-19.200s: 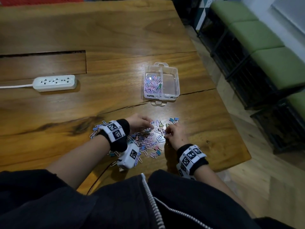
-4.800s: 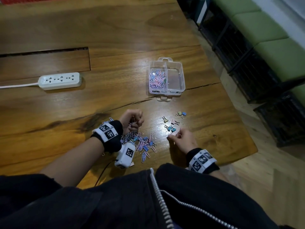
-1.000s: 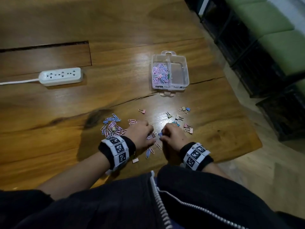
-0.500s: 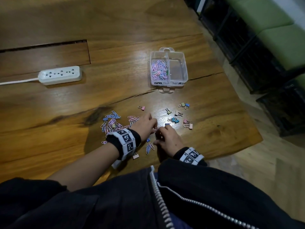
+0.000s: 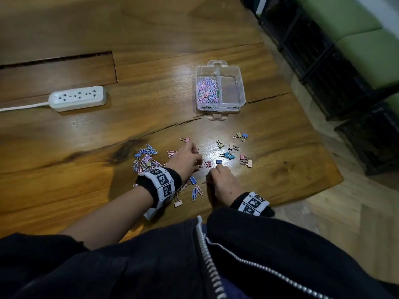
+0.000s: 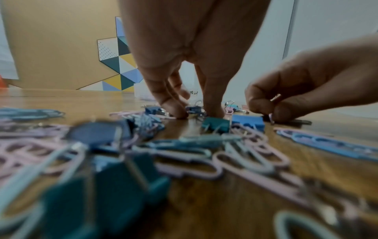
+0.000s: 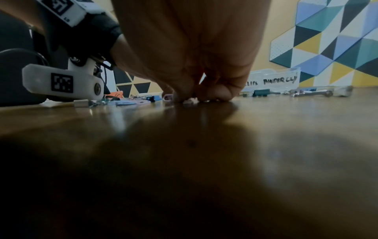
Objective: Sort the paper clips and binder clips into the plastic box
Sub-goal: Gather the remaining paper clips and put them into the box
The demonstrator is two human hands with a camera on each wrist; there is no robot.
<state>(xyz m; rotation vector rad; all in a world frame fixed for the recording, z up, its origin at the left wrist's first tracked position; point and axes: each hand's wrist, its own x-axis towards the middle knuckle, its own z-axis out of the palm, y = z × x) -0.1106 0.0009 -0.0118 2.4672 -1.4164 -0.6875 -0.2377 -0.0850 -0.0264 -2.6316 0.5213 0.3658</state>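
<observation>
The clear plastic box (image 5: 220, 105) stands past the clips; its left compartment holds paper clips (image 5: 207, 90), and the right one looks empty. Loose paper clips (image 5: 146, 158) lie left of my hands and small binder clips (image 5: 228, 155) lie to the right. My left hand (image 5: 198, 162) points its fingers down at the table, and its fingertips (image 6: 178, 113) straddle a dark blue binder clip (image 6: 194, 109). Close beside it, my right hand (image 5: 216, 169) is curled and pinches a pink paper clip (image 6: 271, 117) against the wood.
A white power strip (image 5: 77, 98) lies at the far left beside a recessed panel (image 5: 58, 72) in the table. The table's right edge (image 5: 323, 160) drops to the floor. Black crates with green cushions (image 5: 345, 50) stand beyond it.
Over the earlier frames the mixed pile was spread, paper clips to the left and binder clips to the right. In the last half second both hands have stayed almost still.
</observation>
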